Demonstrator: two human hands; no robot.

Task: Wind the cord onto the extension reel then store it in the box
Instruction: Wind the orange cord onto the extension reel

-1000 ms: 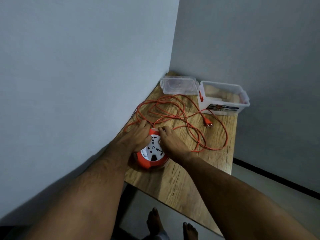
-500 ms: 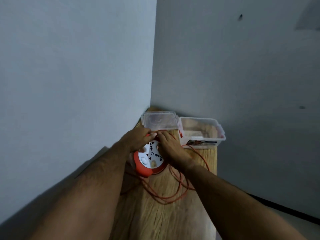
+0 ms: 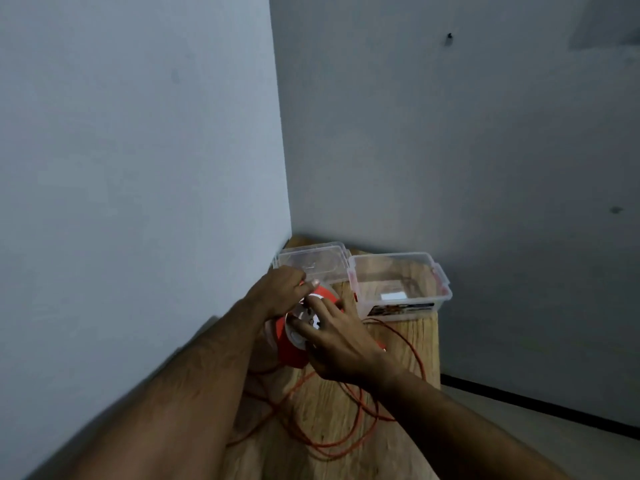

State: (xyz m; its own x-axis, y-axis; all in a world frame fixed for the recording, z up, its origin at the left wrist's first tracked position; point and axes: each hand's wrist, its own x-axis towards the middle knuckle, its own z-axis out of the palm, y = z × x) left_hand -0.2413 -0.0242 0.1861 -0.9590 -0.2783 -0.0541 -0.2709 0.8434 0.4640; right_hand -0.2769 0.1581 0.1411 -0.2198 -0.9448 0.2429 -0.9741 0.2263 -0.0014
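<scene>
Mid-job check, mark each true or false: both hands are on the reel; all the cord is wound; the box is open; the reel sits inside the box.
1. Both hands are on the reel: true, left hand and right hand hold it.
2. All the cord is wound: false, loops lie on the table.
3. The box is open: true, its lid lies beside it.
4. The reel sits inside the box: false, it is in front of it, in the hands.

On the desk (image 3: 408,344), the box (image 3: 398,271) stands at the back right, its lid (image 3: 313,259) left of it; the reel (image 3: 294,351) sits before the lid, with cord (image 3: 356,410) looped nearer.
</scene>
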